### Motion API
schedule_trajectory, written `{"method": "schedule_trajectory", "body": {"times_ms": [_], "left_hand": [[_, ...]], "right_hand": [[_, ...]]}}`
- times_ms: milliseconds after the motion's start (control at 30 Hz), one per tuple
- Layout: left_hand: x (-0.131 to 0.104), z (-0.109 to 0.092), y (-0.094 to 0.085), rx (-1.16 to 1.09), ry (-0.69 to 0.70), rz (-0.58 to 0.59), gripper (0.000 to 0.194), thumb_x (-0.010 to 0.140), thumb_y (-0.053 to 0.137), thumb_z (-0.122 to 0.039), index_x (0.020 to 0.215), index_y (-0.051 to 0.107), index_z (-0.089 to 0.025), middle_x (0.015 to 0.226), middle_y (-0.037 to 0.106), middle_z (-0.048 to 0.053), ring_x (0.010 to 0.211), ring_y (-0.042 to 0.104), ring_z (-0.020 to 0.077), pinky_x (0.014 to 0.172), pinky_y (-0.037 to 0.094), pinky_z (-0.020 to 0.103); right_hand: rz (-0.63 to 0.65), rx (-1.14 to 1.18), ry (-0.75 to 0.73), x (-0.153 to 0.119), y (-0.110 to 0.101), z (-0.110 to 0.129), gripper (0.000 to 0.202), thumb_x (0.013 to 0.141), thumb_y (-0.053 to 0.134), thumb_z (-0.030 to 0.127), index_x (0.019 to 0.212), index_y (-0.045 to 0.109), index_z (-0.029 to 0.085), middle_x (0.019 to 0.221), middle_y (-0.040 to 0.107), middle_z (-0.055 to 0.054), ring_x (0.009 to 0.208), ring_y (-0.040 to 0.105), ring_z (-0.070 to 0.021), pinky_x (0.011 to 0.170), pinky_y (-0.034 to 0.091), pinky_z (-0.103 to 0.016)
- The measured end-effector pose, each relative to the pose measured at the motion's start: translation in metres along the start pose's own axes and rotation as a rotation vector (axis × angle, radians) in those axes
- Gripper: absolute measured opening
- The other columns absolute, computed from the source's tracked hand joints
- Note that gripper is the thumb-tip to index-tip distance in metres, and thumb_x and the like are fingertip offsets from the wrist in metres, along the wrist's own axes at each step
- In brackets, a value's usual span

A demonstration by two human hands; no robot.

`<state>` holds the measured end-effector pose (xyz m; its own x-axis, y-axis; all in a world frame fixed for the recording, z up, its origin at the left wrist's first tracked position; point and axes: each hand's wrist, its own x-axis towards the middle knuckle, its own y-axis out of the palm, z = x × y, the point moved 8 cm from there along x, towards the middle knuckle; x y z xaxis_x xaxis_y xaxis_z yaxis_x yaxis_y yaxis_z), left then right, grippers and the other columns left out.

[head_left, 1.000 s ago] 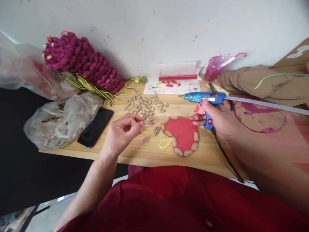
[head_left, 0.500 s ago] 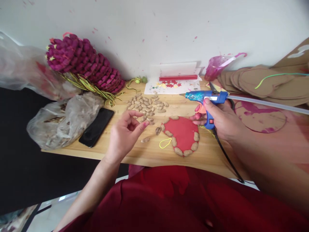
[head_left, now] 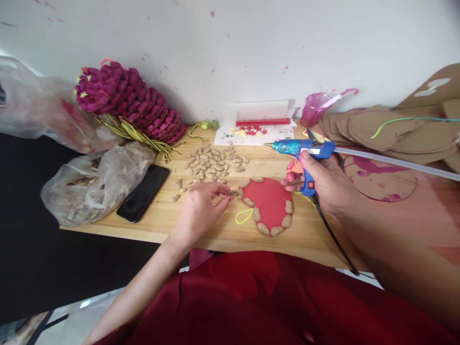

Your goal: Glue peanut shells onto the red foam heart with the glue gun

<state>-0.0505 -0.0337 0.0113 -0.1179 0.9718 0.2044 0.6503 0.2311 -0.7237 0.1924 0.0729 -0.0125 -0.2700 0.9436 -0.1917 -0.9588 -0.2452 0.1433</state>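
My right hand (head_left: 325, 184) is wrapped round the handle of a blue glue gun (head_left: 304, 149), whose nozzle points left above the table. My left hand (head_left: 201, 208) pinches a dark peanut (head_left: 233, 193) between thumb and fingers, close to the left edge of a red heart (head_left: 271, 201). Peanuts (head_left: 258, 214) line much of the heart's edge, and a yellow loop (head_left: 244, 216) lies at its left side. Behind my left hand many loose peanuts (head_left: 212, 160) are spread on the wood.
A black phone (head_left: 143, 193) and a plastic bag (head_left: 97, 182) lie at the left, below a purple peanut stack (head_left: 129, 103). Star cutouts (head_left: 251, 130) rest on white paper at the back. Cardboard discs (head_left: 381, 129) and a pink-stained cup (head_left: 316, 108) stand right.
My left hand has moved right and down to the heart and closed on the dark peanut. Some loose peanuts now lie further left. The glue gun stays in my right hand.
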Motion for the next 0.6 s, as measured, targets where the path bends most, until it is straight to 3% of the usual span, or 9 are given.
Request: {"method": "schedule_trajectory", "body": {"times_ms": [133,267,467,600], "left_hand": [[0.007,-0.007,0.003,-0.305,-0.104,0.028,0.005,0.083,0.076,-0.025,0.086,0.076,-0.021,0.077,0.075,0.001,0.063,0.062,0.0137,0.060,0.046,0.026],[0.019,-0.028,0.014,-0.371,-0.070,0.039,0.005,0.082,0.076,-0.023,0.085,0.075,-0.020,0.076,0.074,0.001,0.064,0.062,0.0122,0.058,0.046,0.023],[0.043,-0.056,0.042,-0.468,-0.014,0.123,0.006,0.082,0.073,-0.021,0.088,0.073,-0.018,0.078,0.074,0.002,0.067,0.064,0.0128,0.060,0.049,0.023],[0.055,-0.066,0.054,-0.580,0.014,0.173,0.009,0.083,0.074,-0.022,0.091,0.075,-0.017,0.084,0.076,0.004,0.072,0.068,0.0142,0.064,0.053,0.025]], "right_hand": [[0.053,0.069,0.087,-0.004,0.008,-0.005,0.055,0.069,0.082,0.071,0.084,0.062,0.021,0.063,0.067,-0.001,0.057,0.073,-0.0197,0.048,0.059,-0.027],[0.166,0.087,0.102,-0.010,0.021,-0.008,0.053,0.074,0.077,0.071,0.089,0.061,0.022,0.068,0.070,-0.001,0.057,0.073,-0.0191,0.047,0.059,-0.028],[0.269,0.025,0.035,-0.015,0.027,-0.007,0.042,0.075,0.087,0.049,0.094,0.064,0.020,0.072,0.074,-0.003,0.061,0.074,-0.0192,0.047,0.057,-0.026],[0.246,0.092,0.024,-0.013,0.024,-0.004,0.039,0.073,0.090,0.035,0.096,0.063,0.020,0.072,0.074,-0.001,0.059,0.072,-0.0161,0.051,0.059,-0.025]]}}
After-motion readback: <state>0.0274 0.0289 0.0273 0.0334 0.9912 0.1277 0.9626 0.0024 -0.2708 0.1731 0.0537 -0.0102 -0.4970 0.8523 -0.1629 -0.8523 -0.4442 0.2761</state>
